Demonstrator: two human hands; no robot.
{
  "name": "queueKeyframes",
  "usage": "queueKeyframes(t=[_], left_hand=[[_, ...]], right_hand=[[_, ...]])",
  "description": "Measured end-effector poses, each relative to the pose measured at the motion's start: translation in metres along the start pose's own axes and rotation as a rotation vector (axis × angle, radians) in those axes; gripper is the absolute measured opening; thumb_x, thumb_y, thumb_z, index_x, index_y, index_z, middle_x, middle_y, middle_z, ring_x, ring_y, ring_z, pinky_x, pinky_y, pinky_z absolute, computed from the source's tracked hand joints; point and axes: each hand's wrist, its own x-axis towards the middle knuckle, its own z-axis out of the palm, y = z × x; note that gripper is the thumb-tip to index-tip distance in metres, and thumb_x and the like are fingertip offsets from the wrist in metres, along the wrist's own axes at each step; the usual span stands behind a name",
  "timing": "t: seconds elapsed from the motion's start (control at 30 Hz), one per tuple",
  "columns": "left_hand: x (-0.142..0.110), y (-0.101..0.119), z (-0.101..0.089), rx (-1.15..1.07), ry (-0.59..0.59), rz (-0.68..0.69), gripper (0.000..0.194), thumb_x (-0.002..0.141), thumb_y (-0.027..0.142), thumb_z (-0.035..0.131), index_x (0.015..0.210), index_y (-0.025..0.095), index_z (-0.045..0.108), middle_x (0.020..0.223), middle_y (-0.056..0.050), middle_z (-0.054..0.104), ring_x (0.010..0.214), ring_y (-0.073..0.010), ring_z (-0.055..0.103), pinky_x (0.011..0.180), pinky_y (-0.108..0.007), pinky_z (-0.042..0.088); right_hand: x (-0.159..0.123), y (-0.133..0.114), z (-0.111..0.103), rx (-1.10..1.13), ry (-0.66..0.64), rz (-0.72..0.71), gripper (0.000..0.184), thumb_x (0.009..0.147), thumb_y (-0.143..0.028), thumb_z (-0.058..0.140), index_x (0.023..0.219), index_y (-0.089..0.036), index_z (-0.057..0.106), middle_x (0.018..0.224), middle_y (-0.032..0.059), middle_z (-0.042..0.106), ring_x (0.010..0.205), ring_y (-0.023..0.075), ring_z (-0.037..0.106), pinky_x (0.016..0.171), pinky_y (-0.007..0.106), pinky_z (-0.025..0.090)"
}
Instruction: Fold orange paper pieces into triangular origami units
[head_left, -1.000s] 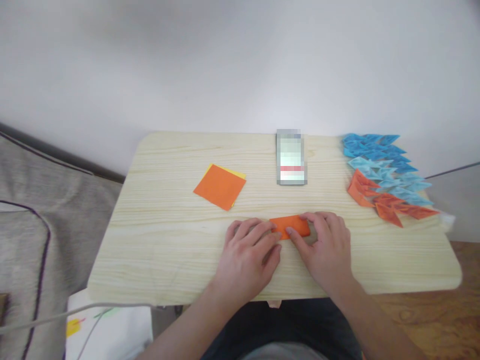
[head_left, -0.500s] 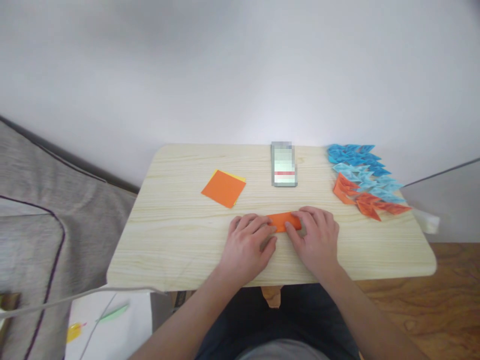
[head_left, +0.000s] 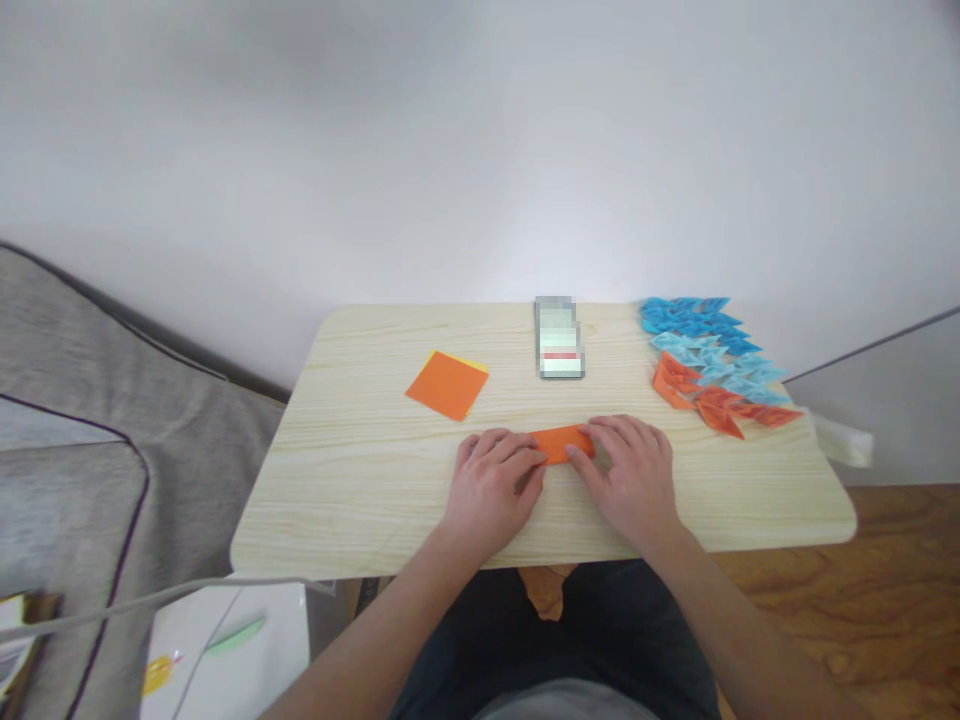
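Note:
A strip of folded orange paper (head_left: 559, 443) lies on the table in front of me, longer from side to side than it is deep. My left hand (head_left: 493, 485) presses its bent fingertips on the left end of the strip, covering that end. At the right end, my right hand (head_left: 631, 478) pinches the paper, thumb on the near edge and fingers over the far corner. Beyond my left hand rests a stack of square orange paper (head_left: 447, 385), with yellow paper (head_left: 471, 363) showing under its edges.
Folded paper pieces sit at the table's right: dark blue (head_left: 694, 318), light blue (head_left: 720, 360) and orange (head_left: 716, 405). A phone (head_left: 559, 340) with a blurred screen lies near the wall. Left of the pale wooden table (head_left: 337, 490) are grey fabric (head_left: 187, 450) and a cable (head_left: 172, 590).
My view has shifted, so the table appears farther left and lower at its back edge. Both hands stay on the orange strip, with only slight finger movement.

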Motion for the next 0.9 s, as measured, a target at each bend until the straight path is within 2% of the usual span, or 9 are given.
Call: queueKeyframes(t=[0.13, 0.27, 0.33, 0.4, 0.5, 0.57, 0.63, 0.73, 0.9], left_hand=[[0.002, 0.000, 0.002, 0.006, 0.028, 0.026, 0.016, 0.097, 0.024, 0.064, 0.102, 0.026, 0.078, 0.115, -0.005, 0.077, 0.113, -0.0249, 0.063, 0.103, -0.047, 0.040], [0.005, 0.003, 0.000, 0.008, 0.041, 0.035, 0.016, 0.097, 0.022, 0.063, 0.100, 0.026, 0.078, 0.112, -0.004, 0.078, 0.111, -0.0240, 0.065, 0.103, -0.047, 0.040], [0.007, 0.005, -0.002, -0.015, 0.042, 0.033, 0.016, 0.097, 0.021, 0.063, 0.100, 0.025, 0.078, 0.110, -0.004, 0.079, 0.110, -0.0233, 0.065, 0.103, -0.046, 0.040], [0.009, 0.008, -0.005, -0.066, 0.055, 0.018, 0.015, 0.096, 0.020, 0.064, 0.099, 0.025, 0.077, 0.108, -0.003, 0.079, 0.109, -0.0228, 0.065, 0.103, -0.046, 0.041], [0.012, 0.012, -0.012, -0.247, 0.079, -0.058, 0.012, 0.096, 0.022, 0.065, 0.098, 0.024, 0.076, 0.103, -0.004, 0.078, 0.103, -0.0215, 0.066, 0.099, -0.043, 0.046], [0.013, 0.017, -0.019, -0.418, 0.088, -0.133, 0.012, 0.094, 0.025, 0.067, 0.104, 0.022, 0.074, 0.102, -0.004, 0.077, 0.099, -0.0200, 0.068, 0.094, -0.039, 0.050], [0.014, 0.024, -0.026, -0.535, 0.094, -0.198, 0.023, 0.089, 0.026, 0.074, 0.111, 0.021, 0.072, 0.102, -0.004, 0.076, 0.096, -0.0188, 0.068, 0.091, -0.035, 0.053], [0.015, 0.036, -0.035, -0.591, 0.099, -0.233, 0.021, 0.085, 0.025, 0.078, 0.104, 0.020, 0.074, 0.096, -0.003, 0.076, 0.090, -0.0176, 0.067, 0.087, -0.033, 0.053], [0.015, 0.056, -0.043, -0.663, 0.159, -0.174, 0.008, 0.093, 0.026, 0.069, 0.094, 0.020, 0.075, 0.089, -0.004, 0.073, 0.087, -0.0176, 0.065, 0.084, -0.033, 0.053]], right_hand=[[0.000, 0.002, -0.006, 0.014, -0.025, -0.014, 0.029, 0.095, -0.045, 0.068, 0.117, -0.026, 0.071, 0.125, 0.0083, 0.073, 0.121, 0.0303, 0.059, 0.113, 0.055, 0.028], [0.002, 0.004, -0.008, 0.049, -0.065, -0.089, 0.036, 0.089, -0.038, 0.074, 0.123, -0.027, 0.071, 0.133, 0.0101, 0.068, 0.127, 0.0320, 0.056, 0.112, 0.054, 0.034], [0.005, 0.005, -0.008, 0.137, -0.080, -0.136, 0.031, 0.088, -0.031, 0.073, 0.119, -0.028, 0.073, 0.138, 0.0093, 0.066, 0.132, 0.0319, 0.052, 0.113, 0.054, 0.036], [0.010, 0.005, -0.010, 0.287, -0.110, -0.145, 0.020, 0.088, -0.025, 0.072, 0.108, -0.028, 0.076, 0.132, 0.0076, 0.069, 0.131, 0.0306, 0.054, 0.114, 0.053, 0.037], [0.017, 0.003, -0.020, 0.458, -0.169, -0.115, 0.009, 0.091, -0.025, 0.070, 0.097, -0.025, 0.076, 0.110, 0.0054, 0.076, 0.111, 0.0250, 0.066, 0.102, 0.044, 0.049], [0.020, 0.000, -0.030, 0.536, -0.218, -0.046, 0.012, 0.095, -0.031, 0.066, 0.099, -0.025, 0.076, 0.098, 0.0030, 0.077, 0.093, 0.0207, 0.070, 0.085, 0.036, 0.055], [0.021, -0.003, -0.040, 0.741, -0.297, 0.158, 0.017, 0.093, -0.039, 0.071, 0.097, -0.024, 0.077, 0.091, 0.0017, 0.077, 0.085, 0.0202, 0.070, 0.078, 0.034, 0.054], [0.018, -0.009, -0.048, 1.071, -0.309, 0.370, 0.021, 0.087, -0.043, 0.078, 0.094, -0.023, 0.077, 0.090, 0.0023, 0.078, 0.086, 0.0207, 0.069, 0.082, 0.035, 0.053], [0.004, -0.026, -0.049, 1.411, -0.231, 0.532, 0.017, 0.084, -0.040, 0.082, 0.090, -0.025, 0.076, 0.094, 0.0035, 0.079, 0.088, 0.0222, 0.071, 0.087, 0.040, 0.056]])
